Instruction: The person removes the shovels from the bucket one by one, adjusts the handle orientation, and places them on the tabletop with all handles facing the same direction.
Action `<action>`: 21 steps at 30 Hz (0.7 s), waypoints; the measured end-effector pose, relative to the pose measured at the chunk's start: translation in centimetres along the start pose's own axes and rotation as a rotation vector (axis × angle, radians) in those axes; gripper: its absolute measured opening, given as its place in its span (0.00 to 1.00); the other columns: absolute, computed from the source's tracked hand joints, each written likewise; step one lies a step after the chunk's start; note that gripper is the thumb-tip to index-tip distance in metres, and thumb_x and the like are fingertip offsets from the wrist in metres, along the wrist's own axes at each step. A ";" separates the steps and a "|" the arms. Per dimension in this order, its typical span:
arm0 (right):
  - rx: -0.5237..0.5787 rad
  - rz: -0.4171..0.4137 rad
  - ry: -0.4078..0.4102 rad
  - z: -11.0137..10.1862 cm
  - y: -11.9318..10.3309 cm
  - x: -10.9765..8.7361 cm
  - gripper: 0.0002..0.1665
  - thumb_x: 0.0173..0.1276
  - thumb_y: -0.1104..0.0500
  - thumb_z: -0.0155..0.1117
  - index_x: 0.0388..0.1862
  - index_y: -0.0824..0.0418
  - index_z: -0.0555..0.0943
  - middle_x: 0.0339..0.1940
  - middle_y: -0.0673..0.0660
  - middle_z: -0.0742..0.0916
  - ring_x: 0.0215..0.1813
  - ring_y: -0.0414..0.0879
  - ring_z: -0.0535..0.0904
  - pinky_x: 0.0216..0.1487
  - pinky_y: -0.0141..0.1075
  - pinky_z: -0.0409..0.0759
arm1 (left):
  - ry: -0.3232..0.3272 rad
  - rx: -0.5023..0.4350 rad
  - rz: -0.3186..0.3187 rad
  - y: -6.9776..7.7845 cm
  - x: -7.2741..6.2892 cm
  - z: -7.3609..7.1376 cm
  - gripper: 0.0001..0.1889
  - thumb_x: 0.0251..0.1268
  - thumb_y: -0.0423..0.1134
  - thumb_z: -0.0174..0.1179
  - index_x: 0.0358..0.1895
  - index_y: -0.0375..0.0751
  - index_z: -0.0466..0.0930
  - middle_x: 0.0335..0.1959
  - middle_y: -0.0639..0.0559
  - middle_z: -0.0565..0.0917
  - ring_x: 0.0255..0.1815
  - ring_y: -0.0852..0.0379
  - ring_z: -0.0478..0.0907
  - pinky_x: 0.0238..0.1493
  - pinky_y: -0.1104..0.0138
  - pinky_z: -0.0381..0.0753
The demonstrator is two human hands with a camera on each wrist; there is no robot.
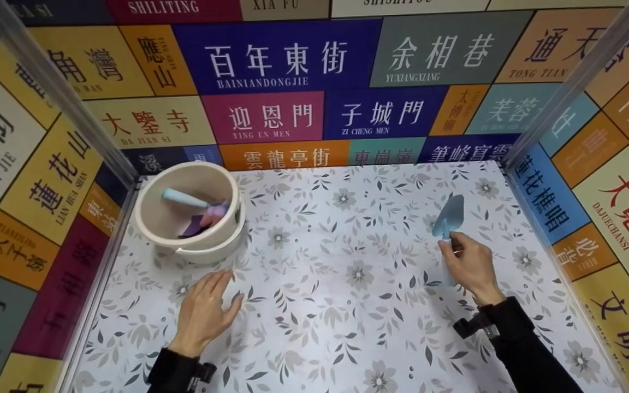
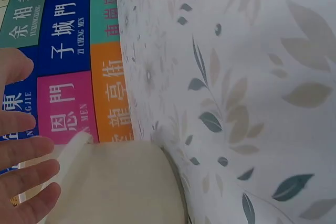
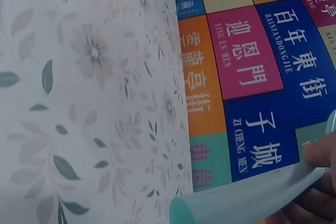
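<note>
A light blue toy shovel (image 1: 450,214) is gripped in my right hand (image 1: 472,267), its blade pointing away toward the back wall. In the right wrist view the pale handle (image 3: 247,195) runs out below the fingers. My left hand (image 1: 205,311) holds nothing, its fingers extended, just in front of a cream bucket (image 1: 148,229). The bucket stands at the back left with its handle (image 1: 216,252) hanging down on the near side. Inside lie a pale blue handled tool (image 1: 184,197), a pink piece (image 1: 214,214) and a purple piece (image 1: 191,228).
The table (image 1: 314,305) has a white cover with grey leaves and flowers. Panels with colourful street-sign prints (image 1: 276,60) enclose it at the back and both sides. Clear corner posts (image 1: 571,82) stand at the back corners.
</note>
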State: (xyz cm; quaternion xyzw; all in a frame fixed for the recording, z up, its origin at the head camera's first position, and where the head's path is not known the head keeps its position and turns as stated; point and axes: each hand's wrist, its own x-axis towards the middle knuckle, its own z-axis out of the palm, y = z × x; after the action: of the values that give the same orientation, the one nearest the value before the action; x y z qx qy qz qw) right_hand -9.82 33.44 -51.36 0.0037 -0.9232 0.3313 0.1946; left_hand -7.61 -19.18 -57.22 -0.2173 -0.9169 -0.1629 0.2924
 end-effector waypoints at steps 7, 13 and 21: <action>-0.076 0.078 -0.121 -1.5 3.0 0.8 0.19 0.78 0.62 0.62 0.56 0.78 0.83 0.39 0.73 0.90 0.39 0.67 0.87 0.41 0.47 0.82 | -0.007 -0.019 -0.046 -1.2 -1.2 -0.5 0.25 0.52 0.42 0.76 0.52 0.31 0.87 0.45 0.37 0.91 0.45 0.39 0.88 0.44 0.49 0.89; -0.133 0.144 -0.196 -2.0 5.9 1.9 0.24 0.81 0.59 0.59 0.60 0.80 0.80 0.44 0.78 0.88 0.39 0.67 0.86 0.40 0.49 0.80 | -0.005 -0.059 -0.059 -1.3 -1.5 -0.2 0.23 0.54 0.40 0.74 0.53 0.33 0.87 0.44 0.40 0.92 0.44 0.41 0.88 0.43 0.49 0.88; -0.187 0.245 -0.300 -1.3 9.5 2.9 0.28 0.82 0.56 0.57 0.63 0.82 0.78 0.48 0.80 0.87 0.37 0.65 0.85 0.36 0.45 0.78 | -0.018 -0.058 -0.066 -1.5 -1.9 0.3 0.23 0.54 0.40 0.74 0.54 0.33 0.88 0.44 0.40 0.92 0.44 0.41 0.88 0.43 0.49 0.88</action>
State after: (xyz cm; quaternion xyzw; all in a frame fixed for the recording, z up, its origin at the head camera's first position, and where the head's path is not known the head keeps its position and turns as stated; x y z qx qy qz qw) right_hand -13.31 41.95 -55.21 -0.0772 -0.9622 0.2609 0.0129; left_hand -7.13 -20.88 -58.85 -0.1967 -0.9211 -0.1971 0.2720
